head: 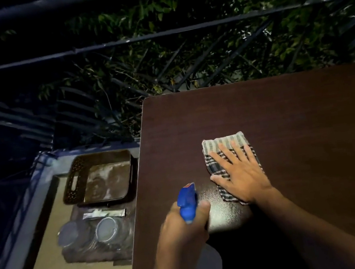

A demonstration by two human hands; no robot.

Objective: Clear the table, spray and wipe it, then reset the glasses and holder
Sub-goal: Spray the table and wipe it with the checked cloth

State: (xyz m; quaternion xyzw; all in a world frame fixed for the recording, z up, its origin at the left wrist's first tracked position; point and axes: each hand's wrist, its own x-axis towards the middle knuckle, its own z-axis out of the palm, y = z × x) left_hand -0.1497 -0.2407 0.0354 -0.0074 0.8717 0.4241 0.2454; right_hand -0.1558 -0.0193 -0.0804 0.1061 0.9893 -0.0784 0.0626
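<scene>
A dark brown wooden table (292,108) fills the right side of the view. My right hand (240,171) lies flat with spread fingers on a folded checked cloth (225,141) near the table's left part. My left hand (184,226) grips a spray bottle with a blue trigger head (187,200), held over the table's near left edge. A patch of spray mist (225,213) shines on the wood between both hands. On the floor to the left lie two clear glasses (107,229) and a dark brown perforated holder tray (101,178).
A small silvery packet (103,214) lies between the tray and the glasses on a dark mat. A low ledge (16,234) and black metal railing (159,35) with leafy branches behind it border the far side.
</scene>
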